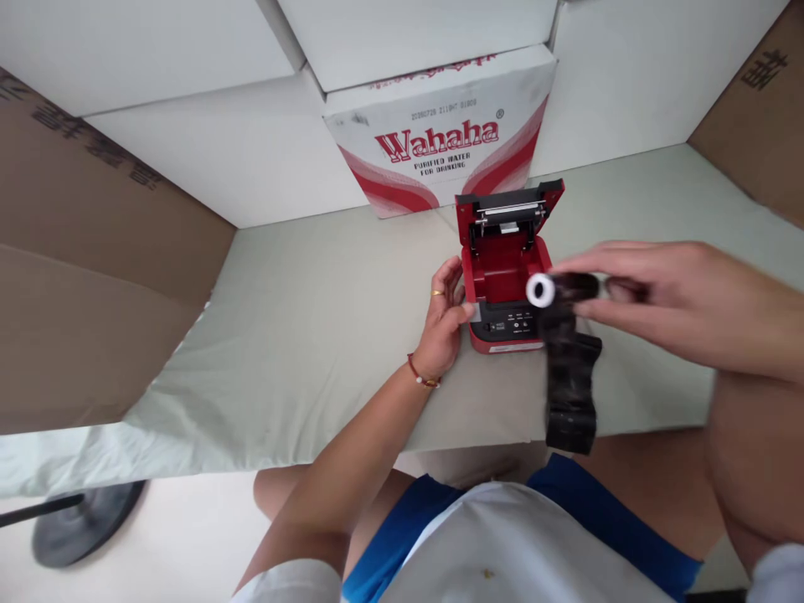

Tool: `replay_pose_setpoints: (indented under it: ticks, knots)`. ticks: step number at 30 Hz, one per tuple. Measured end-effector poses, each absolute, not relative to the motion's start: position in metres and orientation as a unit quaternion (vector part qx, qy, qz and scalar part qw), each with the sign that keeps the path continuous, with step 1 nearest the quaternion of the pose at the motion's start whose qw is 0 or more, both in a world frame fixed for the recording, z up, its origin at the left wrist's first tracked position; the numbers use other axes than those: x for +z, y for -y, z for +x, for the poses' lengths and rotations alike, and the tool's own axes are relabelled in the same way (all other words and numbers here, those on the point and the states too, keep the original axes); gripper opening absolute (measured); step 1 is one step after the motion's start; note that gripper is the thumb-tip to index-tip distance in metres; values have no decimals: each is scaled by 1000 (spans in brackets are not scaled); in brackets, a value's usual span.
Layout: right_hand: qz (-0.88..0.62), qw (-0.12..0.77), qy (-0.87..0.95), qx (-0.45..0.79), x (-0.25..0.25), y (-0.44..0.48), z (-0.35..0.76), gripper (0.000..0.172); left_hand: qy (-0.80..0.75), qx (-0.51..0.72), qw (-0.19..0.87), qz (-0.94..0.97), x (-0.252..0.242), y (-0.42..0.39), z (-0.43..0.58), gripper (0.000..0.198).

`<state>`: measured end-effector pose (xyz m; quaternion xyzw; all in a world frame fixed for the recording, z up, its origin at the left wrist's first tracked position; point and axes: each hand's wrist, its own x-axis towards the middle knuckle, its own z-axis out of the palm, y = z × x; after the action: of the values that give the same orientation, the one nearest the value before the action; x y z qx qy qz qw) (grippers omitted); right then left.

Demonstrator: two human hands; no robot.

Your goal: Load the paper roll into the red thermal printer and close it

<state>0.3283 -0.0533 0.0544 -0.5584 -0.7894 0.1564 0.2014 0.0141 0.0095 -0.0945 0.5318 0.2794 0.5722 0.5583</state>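
A red and black label printer (507, 327) stands on the cloth-covered table with its lid (512, 201) raised, and its red inner bay shows. My left hand (441, 331) grips the printer's left side, thumb on the front corner and fingers along the wall. Just right of the bay, my right hand (666, 289) pinches a dark roll (576, 287) with a white core end (541, 290) facing left. From this roll a glossy black strip (570, 394) hangs down in waves past the printer's front right corner. The roll and right fingers are blurred by motion.
Behind the printer leans a white and red Wahaha carton (440, 142). White boxes (207, 159) line the back, with brown cardboard (94, 276) at the left and more cardboard (766, 126) at the right. A pale green cloth (314, 335) covers the table to its front edge.
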Motion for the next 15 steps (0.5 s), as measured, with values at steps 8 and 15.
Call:
replay_pose_setpoints:
  ticks: [8, 15]
  knots:
    - [-630, 22, 775, 43, 56, -8, 208, 42, -302, 591, 108, 740, -62, 27, 11, 54]
    - [-640, 14, 768, 29, 46, -25, 198, 44, -276, 499, 10, 821, -51, 35, 19, 37]
